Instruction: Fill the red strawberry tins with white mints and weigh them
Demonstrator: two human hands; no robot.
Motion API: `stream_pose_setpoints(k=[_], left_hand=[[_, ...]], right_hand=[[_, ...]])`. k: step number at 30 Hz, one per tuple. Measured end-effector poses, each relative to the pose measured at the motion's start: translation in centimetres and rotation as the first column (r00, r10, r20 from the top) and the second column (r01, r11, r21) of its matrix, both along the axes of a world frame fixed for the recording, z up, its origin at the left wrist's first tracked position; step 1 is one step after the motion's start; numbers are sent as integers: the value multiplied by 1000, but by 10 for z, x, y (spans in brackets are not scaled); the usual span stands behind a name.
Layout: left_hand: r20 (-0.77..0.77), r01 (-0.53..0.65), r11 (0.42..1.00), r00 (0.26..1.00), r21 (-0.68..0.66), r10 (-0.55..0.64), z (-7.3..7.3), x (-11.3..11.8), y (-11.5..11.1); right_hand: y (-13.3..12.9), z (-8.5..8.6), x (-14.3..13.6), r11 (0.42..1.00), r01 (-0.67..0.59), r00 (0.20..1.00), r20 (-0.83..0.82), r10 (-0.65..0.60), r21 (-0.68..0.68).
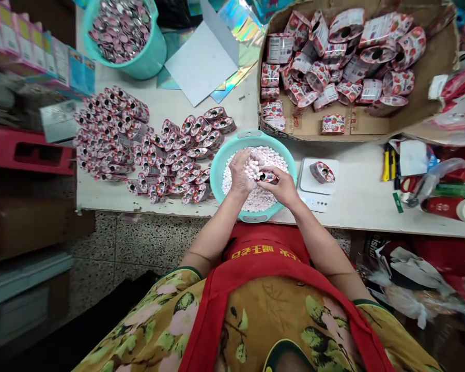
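Both hands are over a turquoise basin [216,178] filled with small pale pink pieces [260,200]. My left hand [240,173] is cupped around a heap of these pieces. Beside it, my right hand [282,187] grips a small red and white printed container [268,177], its opening facing the heaped pieces. To the right, a similar container [322,172] sits on a white scale [306,177]. Many more printed containers [186,150] stand packed together on the table left of the basin.
A cardboard box [403,124] of printed containers lies at the back right. A turquoise bucket [141,64] of round metallic pieces is at the back left, near white paper [203,64]. Yellow cutters [389,163] lie at the right.
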State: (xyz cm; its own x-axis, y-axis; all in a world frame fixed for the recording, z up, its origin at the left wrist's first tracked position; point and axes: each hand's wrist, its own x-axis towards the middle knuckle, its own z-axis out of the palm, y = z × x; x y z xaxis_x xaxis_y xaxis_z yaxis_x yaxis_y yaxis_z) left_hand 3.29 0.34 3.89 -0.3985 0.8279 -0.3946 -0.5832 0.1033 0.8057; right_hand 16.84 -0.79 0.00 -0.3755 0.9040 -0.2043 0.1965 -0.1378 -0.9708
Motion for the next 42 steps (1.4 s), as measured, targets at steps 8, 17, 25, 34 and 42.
stream_pose_setpoints(k=[8,17,25,34,42], left_hand=[[-125,-34,999,991,37,38,-13,-2,4],[-125,23,999,992,38,-18,-20,1,10],[-147,52,999,988,15,-49,-16,6,13],[-107,79,997,991,7,-77,-16,19,20],[-90,226,973,969,-37,-229,-11,33,17]], right_hand=[[2,-1,-14,997,56,994,88,-60,49],[5,-1,-15,991,95,982,155,-109,97],[4,1,-8,988,115,973,188,-132,102],[6,6,1,986,136,963,222,-154,96],[4,1,10,985,158,973,161,-167,67]])
